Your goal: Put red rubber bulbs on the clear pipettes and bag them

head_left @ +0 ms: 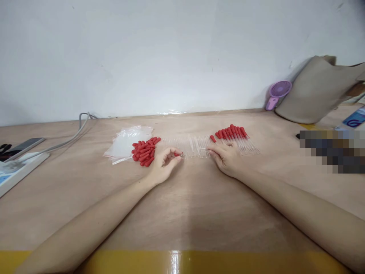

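My left hand (165, 163) pinches a small red rubber bulb (177, 154) between thumb and fingertips. Across from it, my right hand (226, 156) grips a thin clear glass tube (203, 148) whose end points left toward the bulb; the two are apart. Behind and between the hands lies a row of clear tubes (185, 144). A pile of loose red bulbs (144, 152) sits just left of my left hand. Beyond my right hand, droppers with red bulbs fitted (232, 131) lie side by side, their clear tubes slanting down to the right.
Clear plastic bags (125, 142) are stacked left of the bulbs. At far left are a power strip (25, 167), a phone (27, 144) and a grey cable (67, 140). A purple handheld fan (279, 90) leans by a beige bag (310, 91) at right, near a bottle (355, 118).
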Demonstrator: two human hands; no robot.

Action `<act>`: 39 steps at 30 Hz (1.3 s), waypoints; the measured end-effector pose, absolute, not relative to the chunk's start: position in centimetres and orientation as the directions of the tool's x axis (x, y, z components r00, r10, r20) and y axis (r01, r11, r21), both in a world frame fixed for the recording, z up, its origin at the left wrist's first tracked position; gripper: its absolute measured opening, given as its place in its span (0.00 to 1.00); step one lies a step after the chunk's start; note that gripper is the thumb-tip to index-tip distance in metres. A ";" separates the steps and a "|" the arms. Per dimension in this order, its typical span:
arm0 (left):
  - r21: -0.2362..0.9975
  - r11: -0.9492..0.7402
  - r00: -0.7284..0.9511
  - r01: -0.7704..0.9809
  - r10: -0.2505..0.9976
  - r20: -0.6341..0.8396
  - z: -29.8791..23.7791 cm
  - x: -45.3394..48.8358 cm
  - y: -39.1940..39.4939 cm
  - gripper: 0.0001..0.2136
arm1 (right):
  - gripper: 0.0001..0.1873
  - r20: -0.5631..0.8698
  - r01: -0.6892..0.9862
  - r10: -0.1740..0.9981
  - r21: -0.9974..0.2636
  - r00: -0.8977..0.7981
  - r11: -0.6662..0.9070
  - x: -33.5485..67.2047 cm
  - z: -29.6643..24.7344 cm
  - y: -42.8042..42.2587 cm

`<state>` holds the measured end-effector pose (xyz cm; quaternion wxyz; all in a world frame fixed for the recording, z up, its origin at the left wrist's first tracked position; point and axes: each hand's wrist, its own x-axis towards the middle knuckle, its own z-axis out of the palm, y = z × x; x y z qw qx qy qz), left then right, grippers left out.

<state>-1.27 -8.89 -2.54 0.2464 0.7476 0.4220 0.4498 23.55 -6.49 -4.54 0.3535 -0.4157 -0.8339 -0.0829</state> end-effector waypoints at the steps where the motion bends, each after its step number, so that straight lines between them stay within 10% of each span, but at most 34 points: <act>1: 0.774 -0.501 0.224 0.388 0.865 0.449 -2.8 -1.1 -8.9 0.05 | 0.14 0.652 0.750 0.633 -0.145 -0.418 0.645 23.5 -4.4 -6.7; 39: 0.775 -0.494 0.465 0.395 0.834 0.295 -2.7 0.0 -9.3 0.08 | 0.14 0.514 0.506 0.535 -0.211 -0.670 0.836 21.9 -3.3 -7.9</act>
